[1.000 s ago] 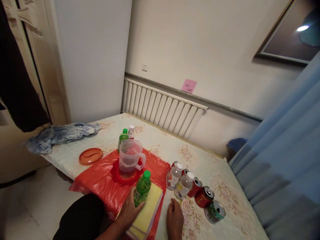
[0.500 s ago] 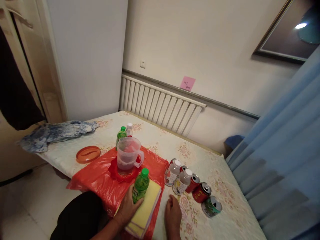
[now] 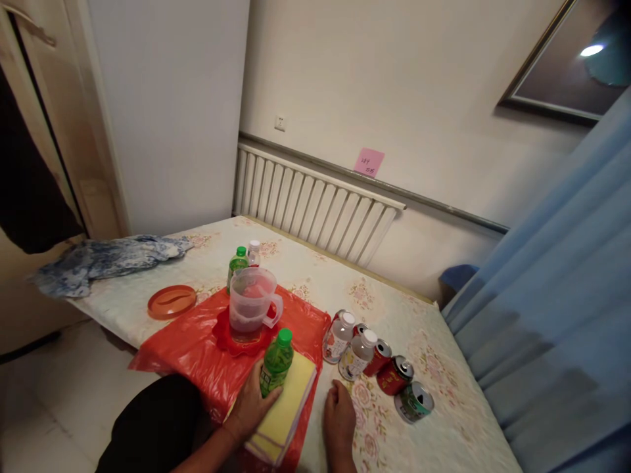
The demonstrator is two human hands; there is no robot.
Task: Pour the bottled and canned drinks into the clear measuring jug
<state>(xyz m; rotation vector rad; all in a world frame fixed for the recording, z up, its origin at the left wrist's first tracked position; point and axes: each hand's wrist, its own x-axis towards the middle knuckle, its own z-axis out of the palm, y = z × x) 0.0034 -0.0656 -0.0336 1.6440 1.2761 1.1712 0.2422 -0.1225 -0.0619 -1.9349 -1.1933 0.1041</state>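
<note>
My left hand is wrapped round a green bottle with a green cap, held upright over a folded yellow cloth. The cloth lies on a red plastic sheet. Behind the bottle, a clear pitcher stands in a red scalloped dish. My right hand rests on the flowered tablecloth, fingers curled; whether anything is inside them is hidden. Just beyond it are two white-capped bottles, beside red cans and a green can.
Another green bottle and a white-capped bottle stand behind the pitcher. An orange lid and a crumpled blue-white cloth lie at the left. A radiator runs behind the table; a blue curtain hangs at the right.
The whole view has shifted very slightly. Both hands keep nearly the same places, with the green bottle still in my left hand.
</note>
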